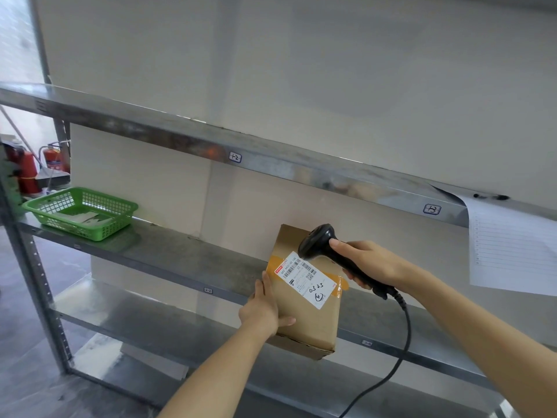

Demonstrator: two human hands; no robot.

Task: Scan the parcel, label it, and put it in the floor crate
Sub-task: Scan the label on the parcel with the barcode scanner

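In the head view, the left hand [261, 309] is gripping the left edge of the cardboard parcel [304, 315] and is holding it up in front of the middle shelf [168, 260]. The right hand [366, 260] is clenching the handle of a black barcode scanner [324, 244], whose head is pointing at the white shipping label [304, 279] on the parcel. A green basket [81, 211] is sitting on the shelf, well apart to the left.

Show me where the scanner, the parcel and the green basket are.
scanner [319, 241]: head view, on its black head.
parcel [304, 321]: head view, on the bare brown top face.
green basket [120, 220]: head view, on its right wall.
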